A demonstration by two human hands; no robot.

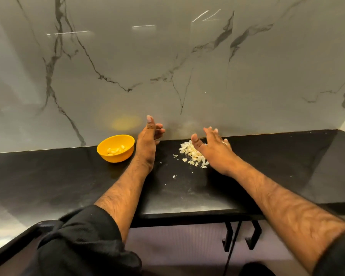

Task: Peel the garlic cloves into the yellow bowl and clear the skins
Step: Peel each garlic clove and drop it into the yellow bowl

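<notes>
The yellow bowl (116,148) stands on the black counter near the wall and holds several peeled garlic cloves (116,150). Just right of the bowl, my left hand (147,140) stands on its edge, thumb up, fingers apart and empty. A pile of pale garlic skins (189,154) lies further right on the counter. My right hand (213,146) hovers over the right side of that pile, fingers spread, palm down, and partly hides it. Loose skin flakes (174,176) lie scattered nearer to me.
The black counter (48,176) runs along a glossy marble-patterned wall (167,66) and meets a side wall at the far right. Its front edge lies close to me, with black metal brackets (239,238) underneath. My dark sleeves show at the bottom.
</notes>
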